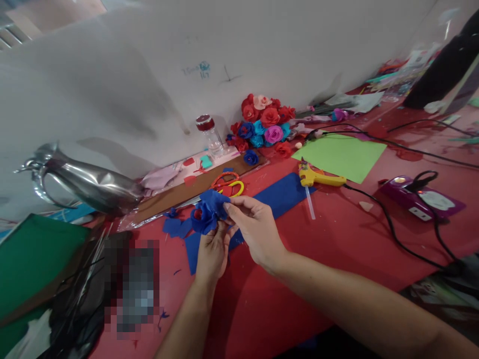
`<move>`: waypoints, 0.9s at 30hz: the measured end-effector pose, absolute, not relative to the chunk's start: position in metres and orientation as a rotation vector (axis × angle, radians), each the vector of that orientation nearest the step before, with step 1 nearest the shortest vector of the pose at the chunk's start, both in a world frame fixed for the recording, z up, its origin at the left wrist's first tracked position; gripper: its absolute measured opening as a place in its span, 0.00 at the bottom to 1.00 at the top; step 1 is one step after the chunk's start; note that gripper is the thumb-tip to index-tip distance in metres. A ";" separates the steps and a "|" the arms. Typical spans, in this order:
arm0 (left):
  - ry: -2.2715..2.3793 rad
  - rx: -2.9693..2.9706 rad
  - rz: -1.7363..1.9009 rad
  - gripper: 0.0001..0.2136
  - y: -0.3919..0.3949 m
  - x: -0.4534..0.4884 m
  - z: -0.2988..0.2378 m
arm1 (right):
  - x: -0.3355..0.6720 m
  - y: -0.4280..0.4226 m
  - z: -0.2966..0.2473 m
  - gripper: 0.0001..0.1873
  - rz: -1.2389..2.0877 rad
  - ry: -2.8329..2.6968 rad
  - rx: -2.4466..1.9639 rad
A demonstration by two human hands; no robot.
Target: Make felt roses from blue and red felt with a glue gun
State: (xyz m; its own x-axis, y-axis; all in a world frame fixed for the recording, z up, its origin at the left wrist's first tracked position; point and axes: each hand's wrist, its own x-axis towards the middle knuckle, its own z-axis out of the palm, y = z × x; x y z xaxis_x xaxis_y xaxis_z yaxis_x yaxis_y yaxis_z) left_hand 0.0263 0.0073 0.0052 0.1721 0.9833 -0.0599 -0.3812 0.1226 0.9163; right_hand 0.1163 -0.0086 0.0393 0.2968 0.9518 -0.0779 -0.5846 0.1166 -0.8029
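A blue paper flower (204, 219) with a small red spot at its centre is held above the red table. My left hand (214, 249) grips it from below, fingers closed around its base, which is hidden. With thumb and fingers pinched, my right hand (256, 224) holds a blue petal (215, 199) at the flower's upper right side. Beneath my hands lies a long strip of blue paper (279, 197). Blue scraps (176, 227) lie to the left of the flower. Just behind it are scissors (234, 187) with orange and yellow handles.
A yellow glue gun (320, 178) rests near a green paper sheet (340, 154), its cord running to a purple power strip (422, 199). Paper roses (267, 119) and a glass jar (211, 134) stand along the wall. A metal jug (90, 179) lies tilted at left.
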 end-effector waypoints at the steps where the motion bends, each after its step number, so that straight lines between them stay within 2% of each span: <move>1: 0.844 0.923 1.186 0.12 0.007 0.026 0.005 | 0.116 -0.009 0.040 0.08 1.206 -0.530 -0.854; 14: 0.916 0.965 1.179 0.17 0.006 0.028 0.006 | 0.114 -0.014 0.043 0.05 1.173 -0.583 -0.864; 27: 1.054 1.166 1.203 0.15 0.013 0.012 -0.018 | 0.111 -0.013 0.033 0.03 1.205 -0.724 -0.808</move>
